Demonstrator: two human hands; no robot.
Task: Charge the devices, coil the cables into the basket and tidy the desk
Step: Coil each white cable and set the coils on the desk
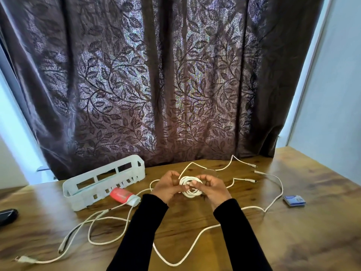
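Above the middle of the wooden desk [312, 222], both hands hold a small coil of white cable [190, 185]. My left hand [166, 186] grips the coil's left side. My right hand [214, 187] pinches its right side, thumb across the loops. A white slotted basket [103, 181] stands to the left at the back of the desk. Loose white cables lie spread over the desk: one [214, 227] snakes across the front and right, another [78, 231] loops at the front left, and a third [232, 163] lies behind my hands.
A red and white tube [124, 196] lies against the basket's front. A black device [7, 213] sits at the left edge. A small blue packet [294, 200] lies at the right. A dark leaf-patterned curtain [156, 85] hangs behind the desk.
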